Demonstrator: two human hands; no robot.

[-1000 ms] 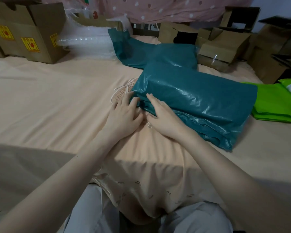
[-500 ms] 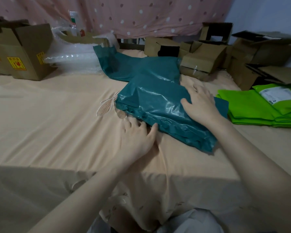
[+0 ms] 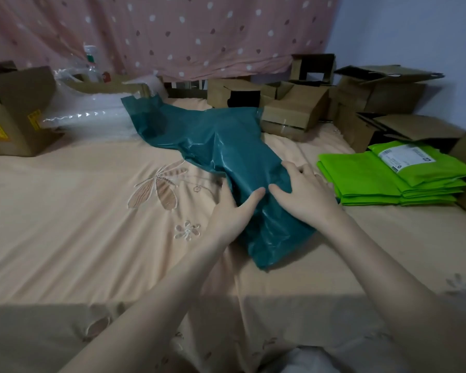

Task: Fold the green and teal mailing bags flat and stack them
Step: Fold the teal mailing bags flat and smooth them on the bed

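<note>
Both hands are gripping the folded teal bundle [image 3: 264,211], w/ the left hand [image 3: 233,211] curling round its near-left edge, thumb on top, fingers hidden under the plastic. The right hand [image 3: 304,195] is pressing down on the top w/ fingers bent into the film, thumb pointing toward the left thumb; the two thumbs are sitting close together. The bundle is lying on the peach bedsheet [image 3: 92,224], tilted diagonally, its near corner pointing toward the person's lap.

Just beyond the hands, another teal bag [image 3: 199,130] is lying unfolded and crumpled, one end running up toward the far side of the bed. The bundle is overlapping it, so whether they are separate pcs can't be told for sure.

To the right of the grip, well apart from the teal plastic, a stack of green bags [image 3: 366,179] is sitting flat and squared, w/ a labelled one [image 3: 420,164] on top. That part is looking done, judging by how neat it is.

Farther out, cardboard boxes [image 3: 293,114] are crowding the far and right edges, bubble wrap [image 3: 92,117] is sitting beyond and left, and a pink dotted curtain [image 3: 172,30] is hanging behind.

Est. progress: green approx finished, teal partly folded. Left to do: flattening the loose teal bag and stacking it w/ the bundle.
</note>
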